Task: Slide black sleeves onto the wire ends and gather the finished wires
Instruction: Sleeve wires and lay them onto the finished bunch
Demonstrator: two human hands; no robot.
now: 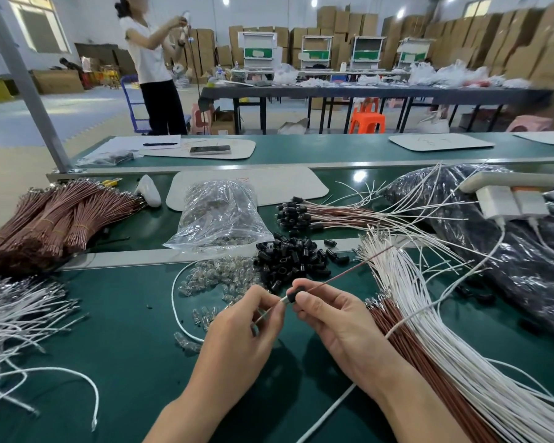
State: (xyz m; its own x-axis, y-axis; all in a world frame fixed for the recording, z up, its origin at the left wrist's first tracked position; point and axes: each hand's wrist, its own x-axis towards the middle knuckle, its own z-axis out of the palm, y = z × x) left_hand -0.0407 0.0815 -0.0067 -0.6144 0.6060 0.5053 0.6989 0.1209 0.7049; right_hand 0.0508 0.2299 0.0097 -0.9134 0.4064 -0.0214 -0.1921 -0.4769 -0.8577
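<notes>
Head view: pinches a brown wire in the curled left hand; grips a black sleeve on that wire between right hand thumb and forefinger, above the green table. Beyond, a heap of loose sleeves; farther back, sleeved wires.

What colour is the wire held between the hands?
The wire is reddish brown; head view.

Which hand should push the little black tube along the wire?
Right. The right hand pinches the black sleeve on the wire, while the left hand only holds the wire's end.
</notes>
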